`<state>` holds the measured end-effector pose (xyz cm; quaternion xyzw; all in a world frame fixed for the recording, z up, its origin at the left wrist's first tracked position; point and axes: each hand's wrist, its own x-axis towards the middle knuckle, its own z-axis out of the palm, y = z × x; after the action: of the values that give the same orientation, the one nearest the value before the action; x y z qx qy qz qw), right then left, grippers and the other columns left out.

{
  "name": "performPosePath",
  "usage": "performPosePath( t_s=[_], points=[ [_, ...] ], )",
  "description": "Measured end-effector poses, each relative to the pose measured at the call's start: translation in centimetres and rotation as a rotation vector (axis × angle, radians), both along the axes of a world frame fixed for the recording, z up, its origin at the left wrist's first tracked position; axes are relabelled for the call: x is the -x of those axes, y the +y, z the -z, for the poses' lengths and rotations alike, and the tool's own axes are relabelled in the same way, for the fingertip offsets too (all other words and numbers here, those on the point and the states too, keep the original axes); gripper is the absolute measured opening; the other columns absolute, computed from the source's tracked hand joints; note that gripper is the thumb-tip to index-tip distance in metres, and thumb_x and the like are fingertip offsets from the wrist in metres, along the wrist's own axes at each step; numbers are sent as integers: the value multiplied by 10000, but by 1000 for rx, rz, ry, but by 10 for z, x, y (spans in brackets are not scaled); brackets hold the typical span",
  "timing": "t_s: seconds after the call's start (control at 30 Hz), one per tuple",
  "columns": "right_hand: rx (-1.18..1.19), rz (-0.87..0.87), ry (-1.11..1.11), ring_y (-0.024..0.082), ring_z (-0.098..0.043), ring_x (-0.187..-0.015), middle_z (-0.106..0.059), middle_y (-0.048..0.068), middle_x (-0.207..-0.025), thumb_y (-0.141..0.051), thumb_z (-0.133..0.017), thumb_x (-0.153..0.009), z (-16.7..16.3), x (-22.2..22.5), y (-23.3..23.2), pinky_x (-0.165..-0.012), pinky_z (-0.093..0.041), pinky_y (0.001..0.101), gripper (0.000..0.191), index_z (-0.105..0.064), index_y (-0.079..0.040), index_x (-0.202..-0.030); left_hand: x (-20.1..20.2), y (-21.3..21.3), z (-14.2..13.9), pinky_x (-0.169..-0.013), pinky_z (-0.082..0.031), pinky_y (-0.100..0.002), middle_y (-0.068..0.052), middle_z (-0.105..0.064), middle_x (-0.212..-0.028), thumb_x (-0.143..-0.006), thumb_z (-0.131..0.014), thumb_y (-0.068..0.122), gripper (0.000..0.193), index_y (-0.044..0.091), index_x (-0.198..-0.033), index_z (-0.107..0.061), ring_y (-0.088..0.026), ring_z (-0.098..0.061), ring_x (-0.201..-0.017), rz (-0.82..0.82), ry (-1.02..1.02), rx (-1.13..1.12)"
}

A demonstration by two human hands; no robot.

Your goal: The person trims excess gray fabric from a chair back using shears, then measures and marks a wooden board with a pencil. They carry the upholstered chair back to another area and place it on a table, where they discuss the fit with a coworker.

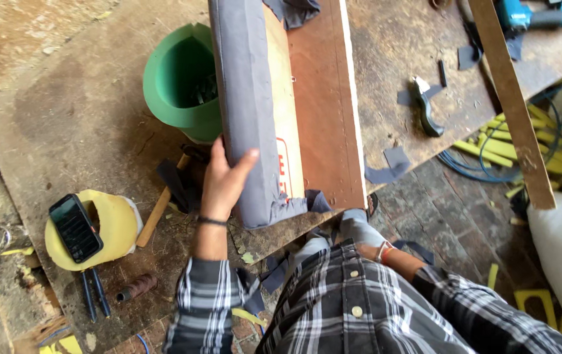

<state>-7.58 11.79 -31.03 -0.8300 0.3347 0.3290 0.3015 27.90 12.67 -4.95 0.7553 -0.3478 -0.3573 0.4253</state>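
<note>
The left hand (pixel 223 180) is clasping the grey padded panel (pixel 249 111) upright on the desk (pixel 78 124), mid-upholstering; the right hand (pixel 367 249) is mostly hidden, its grip unclear, perhaps tugging fabric taut.

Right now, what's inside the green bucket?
The green bucket holds a dark, metallic-looking jumble at its bottom, too small to identify. The grey padded panel covers its right side.

A single head-worn camera looks steeply down, close over the person's chest, onto the workbench (pixel 84 118).
</note>
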Motion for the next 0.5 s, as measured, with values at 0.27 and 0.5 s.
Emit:
performPosePath(
  t_s=[0.27, 0.5],
  points=[
    [-130, -149, -9, 313, -749, -855, -776, 165, -916, -341, -634, -911, -13, 32, -35, -803, -579, 418, 340, -793, -67, -1036, 24, -45, -34, -962, -555, -411, -218, -699, -1266, -661, -875, 414, 964, -12, -1417, -453, -344, -711, -1133, -103, -298, -251],
    [-53, 579, -463, 299, -779, -870, -785, 170, -920, -401, -658, -918, -80, 63, -184, -817, -587, 401, 408, -792, -45, -1067, 95, -68, -55, -911, -556, -472, -269, -694, -1188, -656, -875, 396, 983, 15, -1449, -437, -414, -689, -1069, -223, -538, -316]
  ],
)
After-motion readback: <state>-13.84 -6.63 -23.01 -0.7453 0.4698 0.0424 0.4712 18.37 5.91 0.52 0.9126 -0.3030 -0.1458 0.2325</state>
